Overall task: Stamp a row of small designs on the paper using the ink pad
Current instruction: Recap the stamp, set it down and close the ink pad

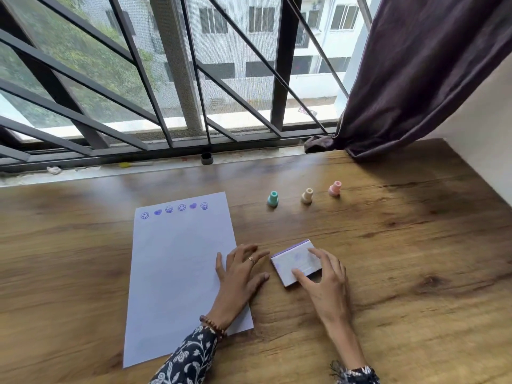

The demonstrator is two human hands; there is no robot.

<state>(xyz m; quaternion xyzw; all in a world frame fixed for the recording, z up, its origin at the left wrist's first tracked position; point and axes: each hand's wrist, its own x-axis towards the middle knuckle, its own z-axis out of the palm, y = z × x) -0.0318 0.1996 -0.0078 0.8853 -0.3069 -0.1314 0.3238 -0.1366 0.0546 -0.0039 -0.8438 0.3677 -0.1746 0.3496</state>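
Note:
A white sheet of paper (pixel 177 273) lies on the wooden table, with a row of several purple stamped designs (pixel 174 209) along its top edge. My left hand (pixel 238 275) rests flat with spread fingers on the paper's right edge. Just to its right sits the ink pad (pixel 288 263), its white lid down. My right hand (pixel 324 278) lies over the pad's near right part, fingers spread on the lid. Three small stamps stand upright behind: a teal stamp (pixel 273 198), a cream stamp (pixel 307 195) and a pink stamp (pixel 334 188).
The wooden table (pixel 401 245) ends at a window sill with dark metal bars (pixel 166 106). A dark curtain (pixel 415 79) hangs at the back right, its hem on the table. A small black cap (pixel 207 158) stands on the sill.

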